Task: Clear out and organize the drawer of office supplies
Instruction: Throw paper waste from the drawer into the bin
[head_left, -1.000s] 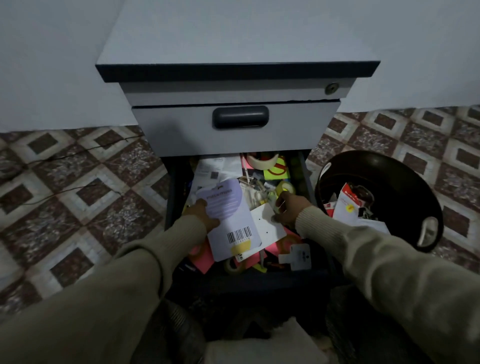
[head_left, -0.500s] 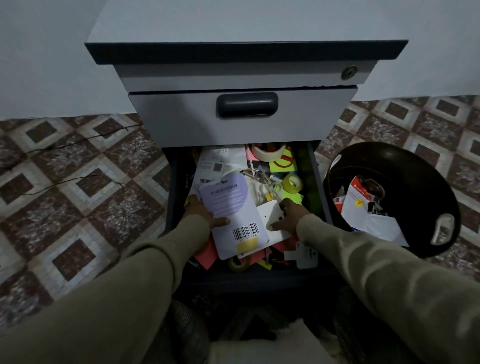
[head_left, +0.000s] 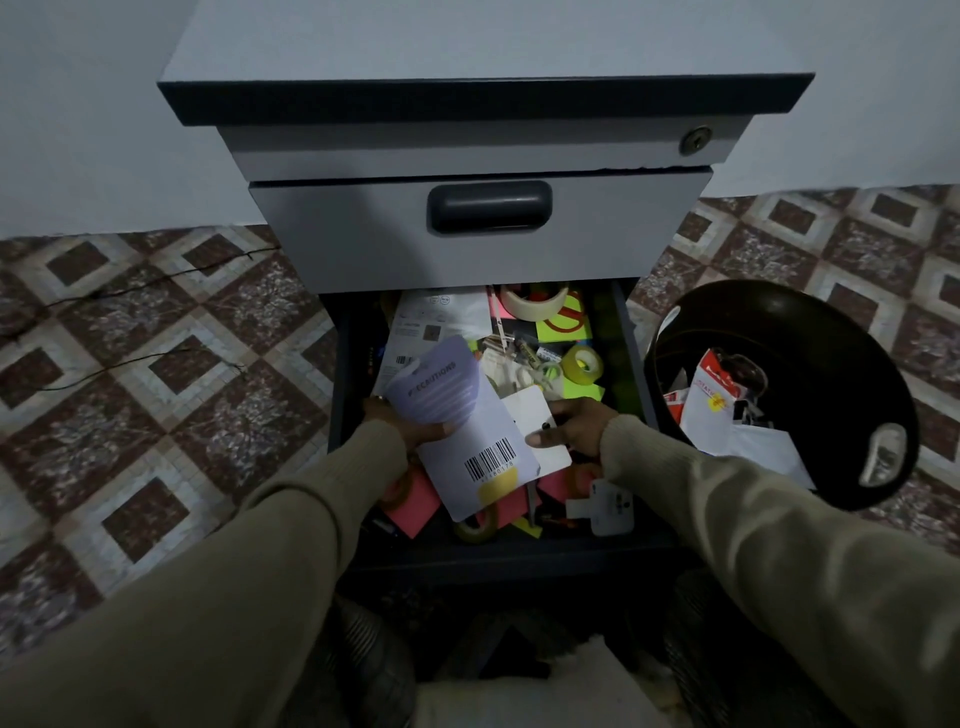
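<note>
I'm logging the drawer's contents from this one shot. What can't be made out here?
- Drawer back: hidden under the closed upper drawer front, head view.
- Items beneath the barcode card held in the left hand: covered.
- Small white card in the right hand: print too small.
- Bin bottom: dark, covered by wrappers.

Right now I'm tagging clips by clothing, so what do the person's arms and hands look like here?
Both arms wear long, loose sleeves of a dull olive-khaki knit, the left sleeve and right sleeve ending in ribbed cuffs at the wrists. The left hand and right hand are bare, with no gloves. Whether there is a ring or watch cannot be told in the dim light.
</note>
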